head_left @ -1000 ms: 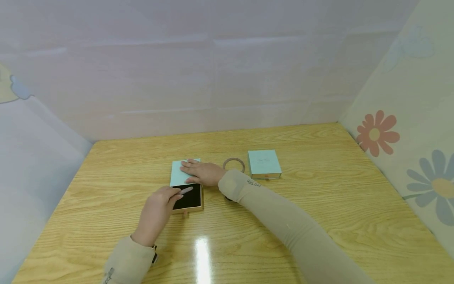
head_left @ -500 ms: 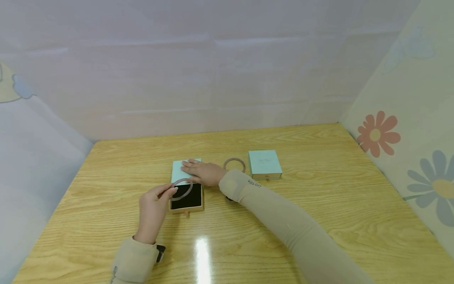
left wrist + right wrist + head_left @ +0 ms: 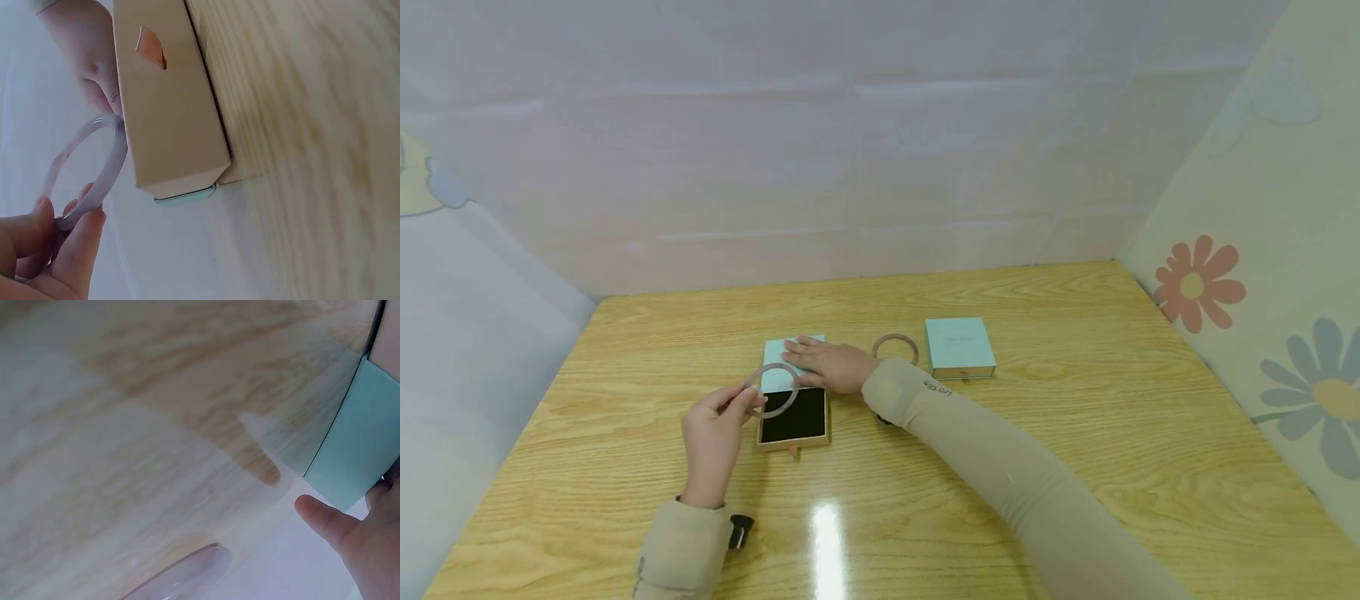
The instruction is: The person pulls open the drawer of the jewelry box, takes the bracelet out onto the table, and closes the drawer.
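Note:
In the head view my left hand pinches a pale lilac bangle by its near-left side, tilted up over the pulled-out drawer of a small gift box. The left wrist view shows thumb and fingertips gripping the lower end of this bangle beside the beige drawer front with its orange ribbon tab. My right hand lies flat with spread fingers on the box's mint cover. Black lining fills the drawer, and nothing lies on its visible part.
A second bangle lies on the wooden table just beyond the right forearm, partly hidden by the sleeve. To its right sits another mint gift box, its drawer pushed in. Pale hangings stand along the table's back and sides.
The left hand has lifted the bangle from low over the black lining and drawn it back left, turning it so its full ring shows. The right hand stays put on the cover.

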`<state>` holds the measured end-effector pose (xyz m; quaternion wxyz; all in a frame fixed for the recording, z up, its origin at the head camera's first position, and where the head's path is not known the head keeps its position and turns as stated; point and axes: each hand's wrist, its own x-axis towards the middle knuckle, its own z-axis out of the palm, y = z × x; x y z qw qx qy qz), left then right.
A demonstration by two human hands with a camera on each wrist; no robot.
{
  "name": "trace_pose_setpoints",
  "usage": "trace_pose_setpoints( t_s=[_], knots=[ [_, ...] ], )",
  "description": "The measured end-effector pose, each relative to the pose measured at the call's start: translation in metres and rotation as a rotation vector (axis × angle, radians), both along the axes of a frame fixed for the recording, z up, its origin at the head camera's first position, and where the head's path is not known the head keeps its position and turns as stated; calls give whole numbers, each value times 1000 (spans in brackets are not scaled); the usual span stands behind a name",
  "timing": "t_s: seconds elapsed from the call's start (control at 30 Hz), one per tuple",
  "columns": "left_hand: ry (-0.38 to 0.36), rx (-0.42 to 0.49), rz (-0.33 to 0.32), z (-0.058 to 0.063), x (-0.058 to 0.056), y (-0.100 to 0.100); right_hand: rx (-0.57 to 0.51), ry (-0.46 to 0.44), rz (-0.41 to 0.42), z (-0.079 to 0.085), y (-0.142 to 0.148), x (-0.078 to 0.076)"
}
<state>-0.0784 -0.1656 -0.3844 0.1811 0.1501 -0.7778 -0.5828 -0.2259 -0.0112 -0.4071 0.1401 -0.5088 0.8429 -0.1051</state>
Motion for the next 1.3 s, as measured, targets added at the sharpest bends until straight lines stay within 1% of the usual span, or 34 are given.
trace_pose_setpoints(
  t_s=[0.1,0.33,0.67,0.87,1.07,1.23,1.3],
  knots=[
    [2,57,13,-2,-1,-2,-3,2,-2,0,0,0],
    [11,146,33,-3,-3,-3,-7,9,-7,0,0,1],
    [41,348,73,-6,-5,-8,-7,13,3,-2,0,-1],
    [30,451,103,-7,-4,-11,-13,17,1,-2,0,0],
    [-2,502,116,-6,-2,-12,3,25,3,-2,0,0],
    [-15,544,137,-6,-2,-14,-13,-5,11,0,1,1],
    [-17,550,139,-6,-2,-14,-17,-2,16,1,3,1]
  ],
)
